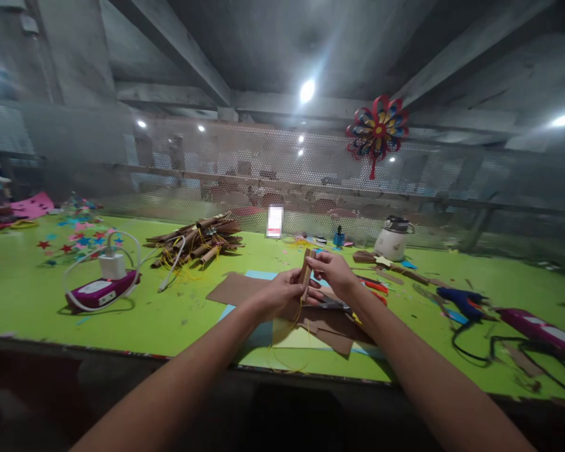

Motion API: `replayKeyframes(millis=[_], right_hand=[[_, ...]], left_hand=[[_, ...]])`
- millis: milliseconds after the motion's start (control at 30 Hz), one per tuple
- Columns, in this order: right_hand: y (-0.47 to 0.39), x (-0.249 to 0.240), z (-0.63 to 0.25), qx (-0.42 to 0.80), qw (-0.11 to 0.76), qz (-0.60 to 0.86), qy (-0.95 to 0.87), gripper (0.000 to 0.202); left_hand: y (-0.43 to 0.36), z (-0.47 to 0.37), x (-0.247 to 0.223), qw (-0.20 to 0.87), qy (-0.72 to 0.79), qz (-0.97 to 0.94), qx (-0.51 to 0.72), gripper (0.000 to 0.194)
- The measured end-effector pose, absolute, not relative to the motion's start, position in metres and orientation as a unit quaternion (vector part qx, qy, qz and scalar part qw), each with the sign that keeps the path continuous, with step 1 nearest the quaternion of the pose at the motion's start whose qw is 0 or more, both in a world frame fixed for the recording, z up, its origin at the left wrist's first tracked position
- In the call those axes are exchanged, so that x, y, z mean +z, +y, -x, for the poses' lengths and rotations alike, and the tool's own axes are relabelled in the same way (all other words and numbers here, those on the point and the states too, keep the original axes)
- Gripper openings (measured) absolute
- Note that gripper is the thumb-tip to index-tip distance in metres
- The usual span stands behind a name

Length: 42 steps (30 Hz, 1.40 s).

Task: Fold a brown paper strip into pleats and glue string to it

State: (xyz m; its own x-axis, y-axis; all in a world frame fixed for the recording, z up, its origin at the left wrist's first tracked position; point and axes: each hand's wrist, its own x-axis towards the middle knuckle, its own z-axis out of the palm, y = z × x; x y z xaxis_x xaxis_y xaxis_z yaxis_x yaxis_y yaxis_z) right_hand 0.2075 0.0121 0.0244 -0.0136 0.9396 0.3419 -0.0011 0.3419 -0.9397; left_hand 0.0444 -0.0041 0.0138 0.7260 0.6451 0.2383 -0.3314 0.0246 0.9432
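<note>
A narrow brown piece of folded or rolled cardboard (306,269) stands tilted between my hands. My left hand (288,290) grips its lower part, fingers wrapped around it. At its upper end my right hand (330,270) pinches the edge between thumb and fingers. Yellow string (295,317) hangs down beneath the piece. Under my hands lie brown cardboard sheets (238,290) over pale blue and yellow paper (287,339). Scissors (332,302) rest on the sheets just below my right hand, partly covered by it.
Several brown cardboard rolls with yellow string (202,242) are piled at left. A purple power strip (104,290) and colourful stars (82,238) lie further left. On the right are a blue glue gun (461,301), another purple power strip (541,329) and a white jug (390,242).
</note>
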Motion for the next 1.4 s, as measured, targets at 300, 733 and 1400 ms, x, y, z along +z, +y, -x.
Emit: replayKeyframes(millis=[300,733,1400], right_hand=[[0.012,0.022,-0.206,0.437,0.578,0.393,-0.566,0.037],[0.004,0.003,-0.188,0.442,0.562,0.39,-0.58,0.033],[0.015,0.022,-0.198,0.487,0.643,0.357,-0.471,0.039]], left_hand=[[-0.004,-0.042,0.017,0.725,0.149,-0.586,0.33,0.038],[0.002,-0.044,0.015,0.696,0.236,-0.558,0.385,0.031],[0.008,-0.046,0.019,0.665,0.232,-0.589,0.397,0.039]])
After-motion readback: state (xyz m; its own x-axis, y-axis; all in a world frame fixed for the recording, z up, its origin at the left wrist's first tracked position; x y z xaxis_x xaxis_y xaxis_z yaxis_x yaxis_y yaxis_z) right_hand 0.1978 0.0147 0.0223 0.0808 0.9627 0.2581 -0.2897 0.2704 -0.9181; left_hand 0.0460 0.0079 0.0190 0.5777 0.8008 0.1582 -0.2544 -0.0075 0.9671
